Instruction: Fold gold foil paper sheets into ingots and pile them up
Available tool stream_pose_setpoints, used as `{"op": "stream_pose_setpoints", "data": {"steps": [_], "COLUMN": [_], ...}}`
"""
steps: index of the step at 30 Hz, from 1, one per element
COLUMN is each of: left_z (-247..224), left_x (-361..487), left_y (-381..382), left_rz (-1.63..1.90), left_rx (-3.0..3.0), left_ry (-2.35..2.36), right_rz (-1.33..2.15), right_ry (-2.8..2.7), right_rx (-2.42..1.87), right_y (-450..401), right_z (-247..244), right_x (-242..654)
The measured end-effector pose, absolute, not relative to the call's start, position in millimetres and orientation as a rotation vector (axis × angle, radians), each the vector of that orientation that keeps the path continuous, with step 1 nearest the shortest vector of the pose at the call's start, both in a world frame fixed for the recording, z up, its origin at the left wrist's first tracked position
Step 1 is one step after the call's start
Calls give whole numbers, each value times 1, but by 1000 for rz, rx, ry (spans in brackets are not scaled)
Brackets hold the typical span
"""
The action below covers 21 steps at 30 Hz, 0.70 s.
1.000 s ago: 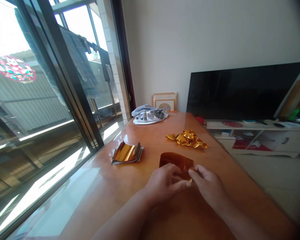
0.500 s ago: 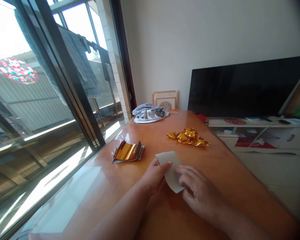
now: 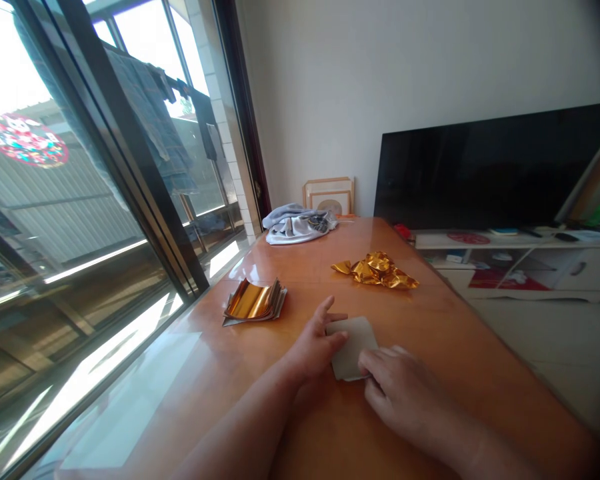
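Note:
A small pale grey sheet of paper is between my hands above the wooden table, its underside hidden. My left hand grips the sheet's left side, thumb on top, one finger raised and another stretched out past the upper edge. At the lower right edge my right hand pinches the paper with curled fingers. To the left of my hands lies a stack of shiny copper-gold foil sheets, curved upward at the sides. Crumpled gold foil pieces lie farther off to the right.
The glossy wooden table stretches away from me. A grey bundle of cloth rests at its far end, near framed pictures. Glass doors run along the left. On the right, a television stands on a white cabinet.
The sheet has been turned flatter and lowered slightly. My left hand has lifted and spread its fingers. My right hand's fingers have curled in at the sheet's edge.

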State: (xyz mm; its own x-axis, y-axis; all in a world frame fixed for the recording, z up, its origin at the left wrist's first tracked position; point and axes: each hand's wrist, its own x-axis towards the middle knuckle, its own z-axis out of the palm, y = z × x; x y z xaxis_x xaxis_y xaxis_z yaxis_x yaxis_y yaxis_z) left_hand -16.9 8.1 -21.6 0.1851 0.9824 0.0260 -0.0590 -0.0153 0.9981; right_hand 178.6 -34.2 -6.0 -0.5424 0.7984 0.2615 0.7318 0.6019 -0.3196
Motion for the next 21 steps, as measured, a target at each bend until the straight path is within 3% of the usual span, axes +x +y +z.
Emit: {"op": "stream_pose_setpoints", "data": {"steps": [7,13,21], "left_z": [2,31,24], "left_x": [-24,-30,-25], "left_y": [4,-13,-16], "left_rz": [1237,647,550], "left_rx": [1559,1905,2196], "left_ry": [1304,1195,1226], "right_rz": [260,365,390], "right_ry": [-2469,-2402,-2337], "right_rx": [-1299,-1348,-1405], "right_y": [-36,-34,-29], "right_z": [2,6,4], "right_x": [181,181,182]}}
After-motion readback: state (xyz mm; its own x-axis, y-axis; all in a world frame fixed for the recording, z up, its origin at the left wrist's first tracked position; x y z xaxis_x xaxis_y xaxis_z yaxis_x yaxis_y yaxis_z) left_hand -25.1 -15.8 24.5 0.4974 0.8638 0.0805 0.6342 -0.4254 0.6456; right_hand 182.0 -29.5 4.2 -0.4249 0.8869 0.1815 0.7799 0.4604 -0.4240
